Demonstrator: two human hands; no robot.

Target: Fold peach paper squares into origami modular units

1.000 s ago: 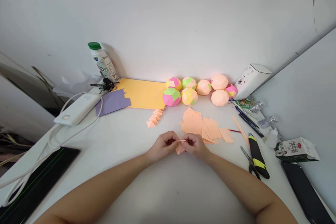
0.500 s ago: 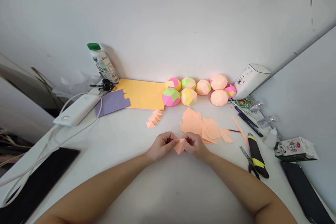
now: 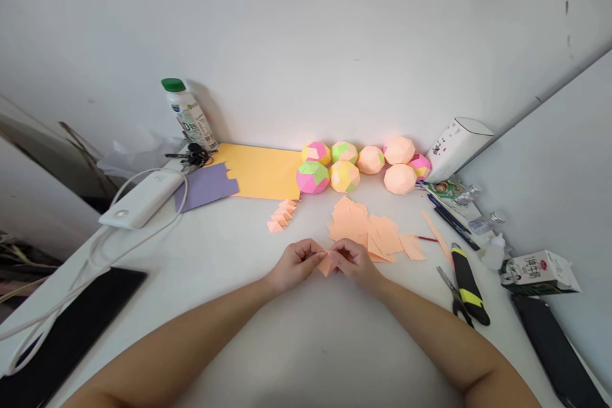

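Observation:
Between my two hands is a small folded piece of peach paper (image 3: 326,267), its pointed corner toward me. My left hand (image 3: 299,262) pinches its left side between thumb and fingers. On the other side, my right hand (image 3: 352,261) pinches the paper's right edge; the fingertips cover part of it. Just beyond my right hand lies a loose pile of peach paper pieces (image 3: 348,220). A short row of folded peach paper units (image 3: 282,215) rests beyond my left hand.
Several faceted paper balls (image 3: 313,177) line the wall. At left are yellow paper (image 3: 268,172), purple paper (image 3: 205,188), a bottle (image 3: 191,116) and a white power strip (image 3: 143,199). Scissors (image 3: 455,298), a utility knife (image 3: 470,284) and a milk carton (image 3: 540,271) lie right.
My right hand has shifted slightly left and up along the paper, covering a bit more of it. My left hand stays nearly in place.

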